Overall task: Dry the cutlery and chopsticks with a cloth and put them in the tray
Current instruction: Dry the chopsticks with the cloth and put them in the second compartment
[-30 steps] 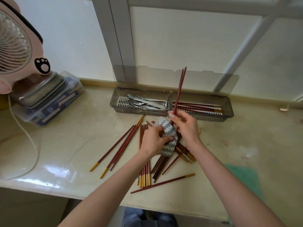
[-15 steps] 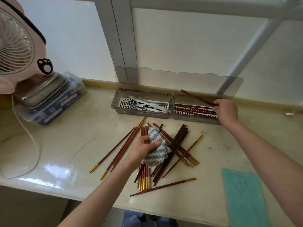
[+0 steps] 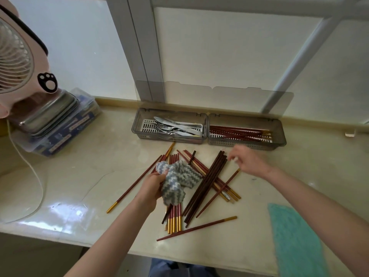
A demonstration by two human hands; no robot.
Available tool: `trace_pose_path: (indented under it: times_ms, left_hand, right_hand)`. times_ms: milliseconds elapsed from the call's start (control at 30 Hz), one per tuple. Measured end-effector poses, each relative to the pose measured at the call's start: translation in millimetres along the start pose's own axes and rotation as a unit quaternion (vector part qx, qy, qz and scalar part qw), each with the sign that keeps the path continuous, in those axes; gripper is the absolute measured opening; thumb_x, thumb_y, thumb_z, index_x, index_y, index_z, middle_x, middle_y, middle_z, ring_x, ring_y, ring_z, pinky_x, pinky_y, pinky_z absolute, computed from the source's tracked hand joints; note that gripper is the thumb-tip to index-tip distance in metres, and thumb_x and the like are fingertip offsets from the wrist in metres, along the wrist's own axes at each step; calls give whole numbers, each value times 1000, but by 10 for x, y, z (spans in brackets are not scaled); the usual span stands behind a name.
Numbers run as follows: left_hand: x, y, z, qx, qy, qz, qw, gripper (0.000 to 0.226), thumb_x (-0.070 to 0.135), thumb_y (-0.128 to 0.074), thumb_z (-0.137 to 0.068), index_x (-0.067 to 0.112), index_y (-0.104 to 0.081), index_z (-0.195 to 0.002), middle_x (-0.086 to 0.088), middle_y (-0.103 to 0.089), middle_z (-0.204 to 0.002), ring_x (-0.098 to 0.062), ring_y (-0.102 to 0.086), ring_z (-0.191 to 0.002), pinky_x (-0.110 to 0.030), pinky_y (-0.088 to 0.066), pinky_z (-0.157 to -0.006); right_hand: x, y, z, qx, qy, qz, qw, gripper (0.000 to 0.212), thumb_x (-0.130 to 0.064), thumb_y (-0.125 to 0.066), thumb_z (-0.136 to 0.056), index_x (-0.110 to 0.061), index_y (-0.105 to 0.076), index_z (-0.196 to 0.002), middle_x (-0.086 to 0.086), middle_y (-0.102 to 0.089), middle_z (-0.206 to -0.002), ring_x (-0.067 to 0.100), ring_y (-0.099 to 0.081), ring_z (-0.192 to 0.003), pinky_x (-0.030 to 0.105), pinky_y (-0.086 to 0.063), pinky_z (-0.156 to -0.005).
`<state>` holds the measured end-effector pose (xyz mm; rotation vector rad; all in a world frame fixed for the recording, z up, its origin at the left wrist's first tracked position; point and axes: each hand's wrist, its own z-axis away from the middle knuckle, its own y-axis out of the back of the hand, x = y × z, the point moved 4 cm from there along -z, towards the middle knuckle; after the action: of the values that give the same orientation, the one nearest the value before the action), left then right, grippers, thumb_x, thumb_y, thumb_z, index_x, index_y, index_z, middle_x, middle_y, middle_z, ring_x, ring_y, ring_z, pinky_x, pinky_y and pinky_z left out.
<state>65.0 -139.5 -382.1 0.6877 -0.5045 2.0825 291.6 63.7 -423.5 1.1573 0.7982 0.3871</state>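
Head view: the striped cloth [image 3: 179, 179] was gripped by the left hand [image 3: 152, 186] over the loose chopsticks [image 3: 208, 183]; nothing was held by the relaxed right hand [image 3: 249, 160], near the tray [image 3: 247, 144].

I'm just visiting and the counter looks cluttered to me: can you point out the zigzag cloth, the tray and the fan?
zigzag cloth [image 3: 179, 179]: head view, on its bunched middle.
tray [image 3: 269, 144]: head view, on the front wall of its right compartment.
fan [image 3: 14, 58]: head view, on the white grille.
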Motion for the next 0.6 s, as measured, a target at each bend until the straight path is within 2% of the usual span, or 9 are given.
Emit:
trace_pose_path:
  times_ms: [67,133,267,367,467,533,600]
  left_hand:
    - [-3,25,25,-4,8,11,1000,11,11,-41,-97,8,-51,-99,-12,-66,-93,-22,-64,-84,-30,-50,-67]
    - [7,55,53,1,7,22,1000,11,15,-41,-96,11,-50,-98,-11,-66,-94,-22,-63,-86,-32,-49,-69]
    - [29,164,49,37,2,63,997,27,22,-40,-92,6,-54,-108,-15,-66,-102,-28,-64,-94,-37,-50,-76]
    - [124,270,77,42,-36,121,991,36,31,-41,-91,6,-60,-109,-15,-69,-103,-30,-65,-95,-38,-52,-79]
    - [265,427,142,113,-112,175,972,32,32,-37,-94,11,-59,-103,-9,-66,-95,-23,-64,-84,-33,-50,-66]
    - [331,535,174,169,-137,204,955,29,33,-38,-95,14,-55,-109,-6,-64,-95,-20,-61,-81,-33,-49,-65]
    - [383,629,201,199,-154,231,940,27,33,-38,-96,16,-52,-111,-3,-62,-93,-18,-60,-79,-31,-48,-65]
  right_hand:
    - [9,-231,100,-65,2,36,997,35,6,-57,-77,-25,-67,-89,-11,-48,-95,12,-53,-95,33,-49,-81]
    - [-2,-314,151,-77,4,59,995,31,1,-59,-78,-27,-65,-92,-12,-48,-100,12,-53,-93,27,-45,-79]
    - [-26,-318,135,-68,-6,58,996,15,-12,-68,-79,-25,-66,-84,-10,-56,-96,13,-55,-94,27,-44,-77]
    - [-129,-217,35,-29,-17,3,999,15,-10,-68,-77,-24,-65,-80,-11,-58,-88,13,-55,-93,30,-46,-76]
    - [-437,-120,-121,16,14,-30,999,16,-8,-66,-79,-23,-65,-79,-10,-59,-88,13,-54,-91,29,-44,-72]
    - [-712,-138,-255,23,42,-28,998,12,-10,-65,-82,-22,-66,-83,-8,-59,-91,11,-51,-93,22,-37,-72]
    - [-987,-210,-403,33,71,-26,997,8,-13,-66,-84,-20,-67,-87,-4,-60,-95,13,-52,-96,22,-38,-73]
